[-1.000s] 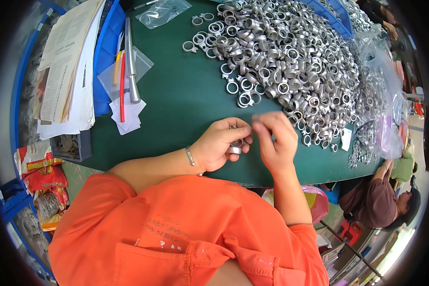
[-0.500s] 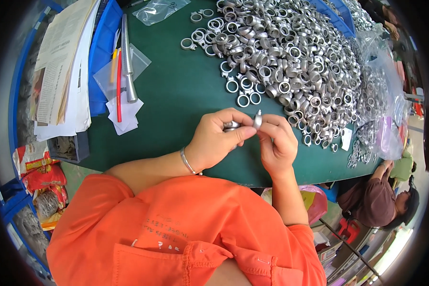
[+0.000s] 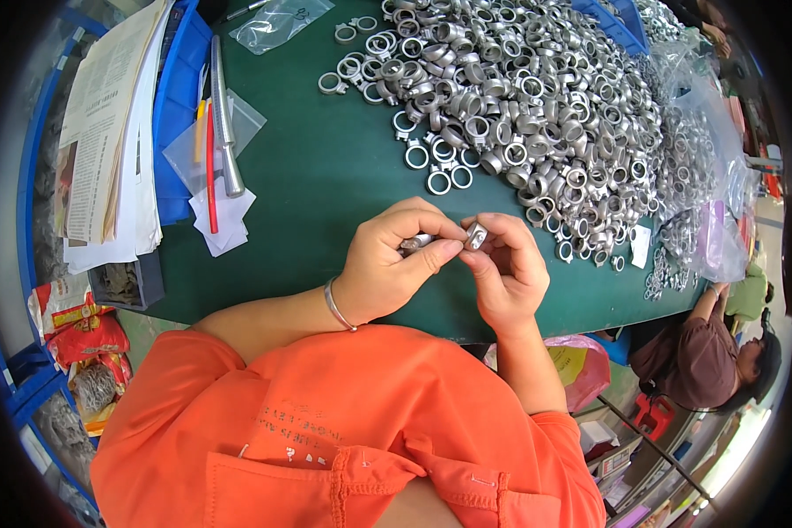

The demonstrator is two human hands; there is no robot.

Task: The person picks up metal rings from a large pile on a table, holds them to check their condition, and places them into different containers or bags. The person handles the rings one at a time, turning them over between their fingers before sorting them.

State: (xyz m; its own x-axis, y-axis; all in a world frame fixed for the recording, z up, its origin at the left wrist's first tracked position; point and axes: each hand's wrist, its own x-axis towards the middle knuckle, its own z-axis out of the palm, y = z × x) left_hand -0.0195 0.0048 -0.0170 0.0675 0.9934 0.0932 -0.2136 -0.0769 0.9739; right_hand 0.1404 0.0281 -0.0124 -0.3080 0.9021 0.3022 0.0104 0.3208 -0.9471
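Note:
Between the thumb and fingers of my right hand [image 3: 512,275] a silver metal ring [image 3: 475,235] is pinched, its flat squarish top turned upward. My left hand [image 3: 383,264] is closed beside it, its thumb and fingertip reaching to the ring's edge. Tucked in the curl of the left fingers is more silver metal [image 3: 416,243], apparently one or more rings, mostly hidden. Both hands hover over the near edge of the green table [image 3: 308,202]. A few loose rings [image 3: 438,181] lie just beyond them, in front of a large heap of similar rings [image 3: 537,106].
On the left are a tapered metal rod [image 3: 223,114], a red pen [image 3: 210,167], paper slips [image 3: 229,224], a blue bin [image 3: 172,132] and stacked papers [image 3: 106,141]. Clear plastic bags [image 3: 708,176] of rings line the right. Another person [image 3: 704,361] sits at far right.
The ring in my right fingers has turned from edge-on to showing its flat top. My hands stay nearly in place, while the whole view has shifted slightly.

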